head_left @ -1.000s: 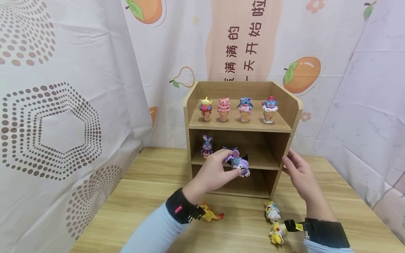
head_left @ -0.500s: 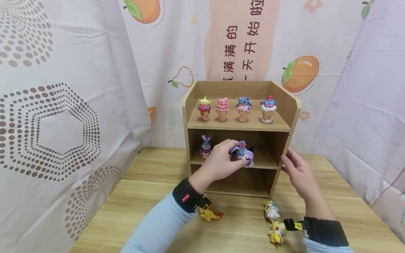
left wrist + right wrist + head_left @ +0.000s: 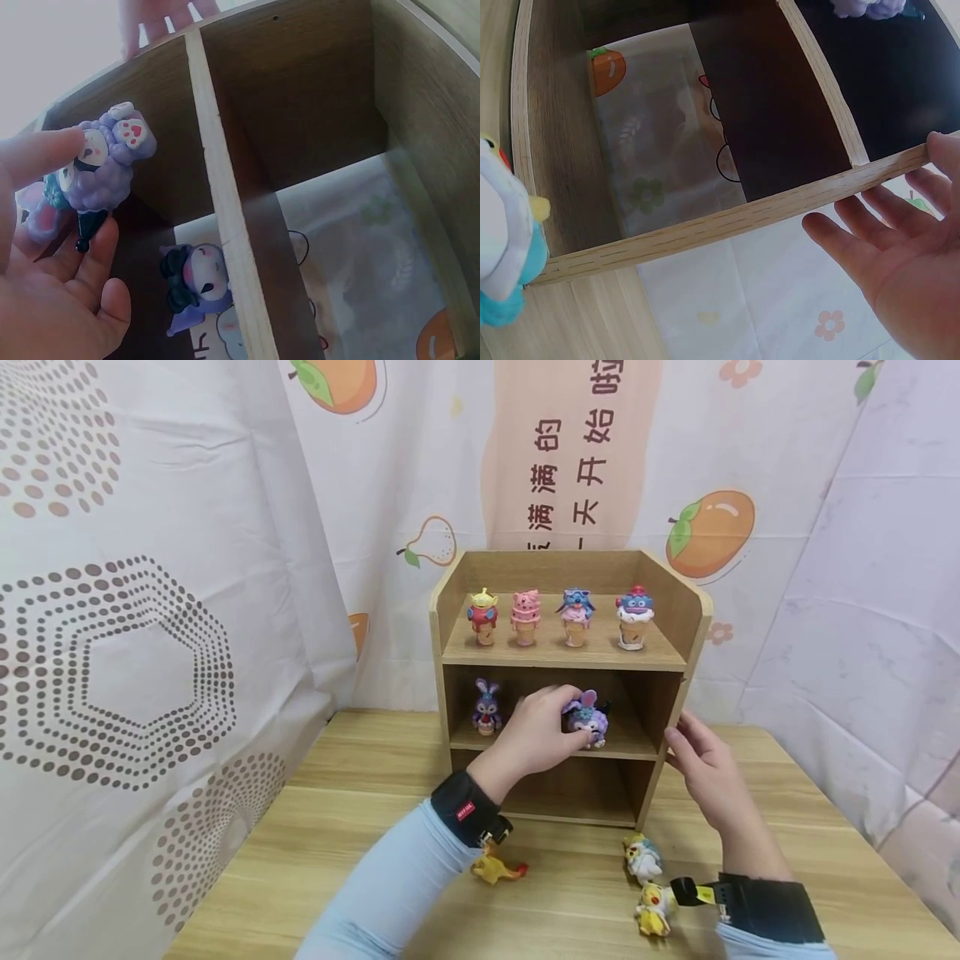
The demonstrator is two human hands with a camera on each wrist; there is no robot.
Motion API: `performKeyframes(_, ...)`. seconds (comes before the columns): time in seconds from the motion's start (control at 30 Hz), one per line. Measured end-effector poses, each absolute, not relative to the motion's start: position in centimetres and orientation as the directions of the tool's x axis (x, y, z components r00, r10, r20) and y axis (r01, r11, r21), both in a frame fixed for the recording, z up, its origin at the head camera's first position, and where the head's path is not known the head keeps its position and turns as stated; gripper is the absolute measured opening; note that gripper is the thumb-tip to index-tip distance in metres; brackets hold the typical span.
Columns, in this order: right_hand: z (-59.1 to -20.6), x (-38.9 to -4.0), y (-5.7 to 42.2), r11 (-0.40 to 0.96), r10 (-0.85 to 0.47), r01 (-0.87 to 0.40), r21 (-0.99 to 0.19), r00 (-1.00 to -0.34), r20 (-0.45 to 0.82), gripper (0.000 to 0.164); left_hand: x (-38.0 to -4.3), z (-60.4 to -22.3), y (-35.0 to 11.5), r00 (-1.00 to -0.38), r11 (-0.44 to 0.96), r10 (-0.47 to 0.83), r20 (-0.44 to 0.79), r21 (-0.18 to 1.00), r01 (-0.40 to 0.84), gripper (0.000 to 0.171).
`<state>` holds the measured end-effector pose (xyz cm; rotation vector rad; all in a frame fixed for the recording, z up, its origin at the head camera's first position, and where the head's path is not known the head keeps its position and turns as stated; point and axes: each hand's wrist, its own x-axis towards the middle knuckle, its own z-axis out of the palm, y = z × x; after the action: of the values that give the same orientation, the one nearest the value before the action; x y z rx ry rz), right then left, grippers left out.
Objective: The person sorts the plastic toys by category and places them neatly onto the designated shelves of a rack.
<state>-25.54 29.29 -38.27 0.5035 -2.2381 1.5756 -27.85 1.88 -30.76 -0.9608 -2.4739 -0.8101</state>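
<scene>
My left hand (image 3: 536,731) pinches a purple figurine (image 3: 587,718) with long ears at the middle compartment of the wooden shelf (image 3: 566,662). In the left wrist view the figurine (image 3: 101,176) lies tilted between thumb and fingers, its paw with red pads uppermost. Behind it in the same compartment is another purple figurine (image 3: 202,274) with a dark bow, hidden by my left hand in the head view. A purple rabbit figurine (image 3: 487,706) stands at that compartment's left. My right hand (image 3: 708,768) holds the shelf's right side panel, thumb on the front edge, fingers outside.
Several ice-cream-cone figurines, among them a pink one (image 3: 526,618), stand in a row on the top shelf. On the table (image 3: 360,827) lie a yellow figurine (image 3: 492,867) below my left wrist and two yellow-and-white figurines (image 3: 653,910) near my right wrist. Printed curtains hang behind.
My left hand has moved right and upward with the purple figurine, from in front of the shelf edge to the middle compartment's right half. The right hand keeps its place on the shelf's side.
</scene>
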Motion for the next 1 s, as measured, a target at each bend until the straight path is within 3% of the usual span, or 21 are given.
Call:
performKeyframes(0.23,-38.2,-25.5,29.3,0.331,-0.08,-0.474,-0.816,-0.876,0.476,0.056,-28.6,-31.0,3.2,-0.733,0.682,0.47,0.491,0.325,0.655,0.044)
performKeyframes(1.0,-38.1,-25.5,29.1,0.326,-0.075,-0.477,-0.816,-0.874,0.48,0.055,-30.8,-30.5,6.4,-0.833,0.783,0.428,0.351,0.315,0.536,0.056)
